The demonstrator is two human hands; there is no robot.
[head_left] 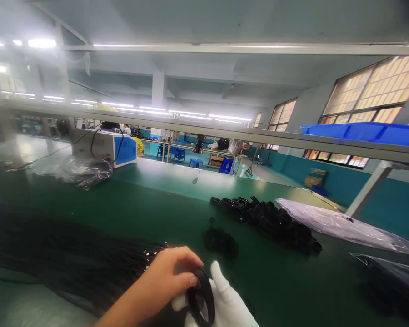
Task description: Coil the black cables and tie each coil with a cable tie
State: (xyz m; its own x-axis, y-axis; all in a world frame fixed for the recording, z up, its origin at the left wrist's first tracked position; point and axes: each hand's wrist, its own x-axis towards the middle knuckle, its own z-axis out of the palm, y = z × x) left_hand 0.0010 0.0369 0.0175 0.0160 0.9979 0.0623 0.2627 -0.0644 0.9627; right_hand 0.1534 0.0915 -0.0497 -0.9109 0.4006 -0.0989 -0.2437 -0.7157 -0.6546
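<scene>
1. The left hand (172, 274) is bare. Its fingers are curled over and pinch the top of a coil of black cable (202, 297), a smooth, rubbery ring of several turns.
2. The right hand (226, 304) wears a white fabric glove and sits just beside the left, under and behind the coil. Its thumb sticks straight up, clear of the cable. A bit of glove shows below the left hand's fingers, but I cannot tell whether the gloved fingers close around the coil.
3. The coil stands nearly on edge between the two hands, touching both.
4. To the left of the left hand, a broad sheaf of thin black wires (61, 254) lies flat and fanned out. Small pale metal tips (152, 252) show at its end just above that hand's knuckles.
5. Just beyond the hands rests a small dark bundle (221, 241). Farther off, ahead and right, a long heap of black coils (276, 222) lies in a loose row.
6. Right of the heap is a crinkled, clear plastic bag (344, 225), and a second bag (388, 272) lies well right of the gloved hand.
7. Everything lies on a smooth green table mat (157, 204).
8. Far ahead of the left hand stands a boxy machine with a blue panel (124, 150).
</scene>
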